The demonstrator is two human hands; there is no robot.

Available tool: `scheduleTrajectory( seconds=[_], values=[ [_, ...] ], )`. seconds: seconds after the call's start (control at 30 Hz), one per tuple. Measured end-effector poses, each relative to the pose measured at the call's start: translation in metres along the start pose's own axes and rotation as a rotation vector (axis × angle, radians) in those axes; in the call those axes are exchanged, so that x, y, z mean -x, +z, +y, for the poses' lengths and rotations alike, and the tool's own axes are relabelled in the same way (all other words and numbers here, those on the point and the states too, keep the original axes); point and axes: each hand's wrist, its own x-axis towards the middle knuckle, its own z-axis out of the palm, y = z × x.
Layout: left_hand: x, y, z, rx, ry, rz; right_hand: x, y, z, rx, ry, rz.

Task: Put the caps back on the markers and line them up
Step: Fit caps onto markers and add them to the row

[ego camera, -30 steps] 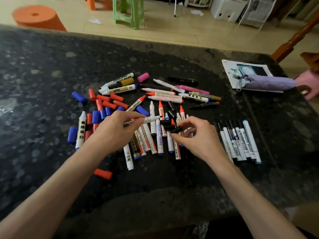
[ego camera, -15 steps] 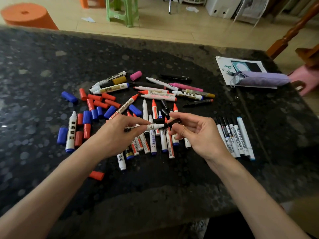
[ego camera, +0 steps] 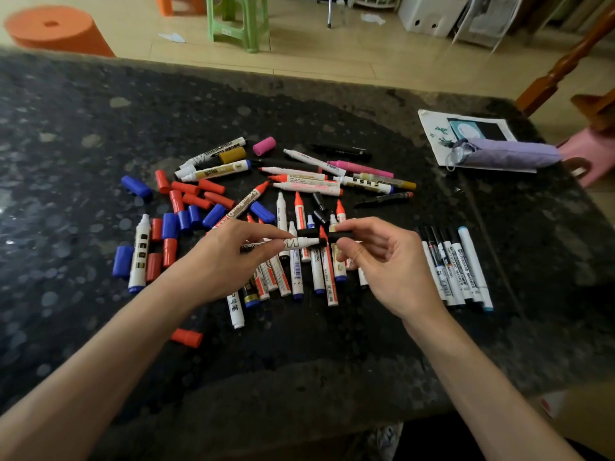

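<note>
My left hand [ego camera: 229,257] pinches a white marker [ego camera: 296,243] with a black tip, held level above the pile. My right hand [ego camera: 382,257] pinches a black cap [ego camera: 341,235] just right of that tip; cap and tip nearly touch. Below the hands lie several uncapped red and blue markers [ego camera: 316,267] on the dark stone table [ego camera: 83,128]. Loose red caps [ego camera: 196,194] and blue caps [ego camera: 186,221] are scattered at the left. To the right, a row of capped markers [ego camera: 456,267] lies side by side.
More markers [ego camera: 306,181], a pink cap [ego camera: 264,145] and a gold cap [ego camera: 233,155] lie further back. One red cap [ego camera: 187,337] sits alone near the front. A purple pouch [ego camera: 509,154] on a printed sheet [ego camera: 432,128] lies at the back right. Stools stand on the floor beyond.
My right hand picked up the black cap from the pile and brought it level with the marker's tip. My left hand lifted the white marker slightly.
</note>
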Motion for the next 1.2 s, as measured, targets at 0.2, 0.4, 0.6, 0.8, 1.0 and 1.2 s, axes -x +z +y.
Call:
scheduleTrajectory(
  seconds=[0.2,0.4,0.6,0.8,1.0,1.2],
  values=[
    [0.003,0.002,0.009,-0.018,0.028,-0.042,0.003,0.007,-0.002,0.016,0.003,-0.091],
    [0.002,0.005,0.011,-0.044,0.025,0.011,0.003,0.008,-0.001,0.039,-0.035,-0.059],
    [0.004,0.011,0.011,-0.036,0.037,0.027,0.010,0.016,0.000,0.080,-0.057,-0.001],
    [0.005,0.008,0.015,0.043,0.040,-0.038,0.011,0.017,-0.004,-0.021,-0.033,-0.016],
    [0.006,0.021,0.025,0.192,0.058,-0.095,0.004,0.010,-0.008,-0.387,0.153,0.077],
    [0.005,0.013,0.015,0.160,0.058,0.030,-0.022,-0.054,0.007,-0.127,0.215,0.480]
  ],
)
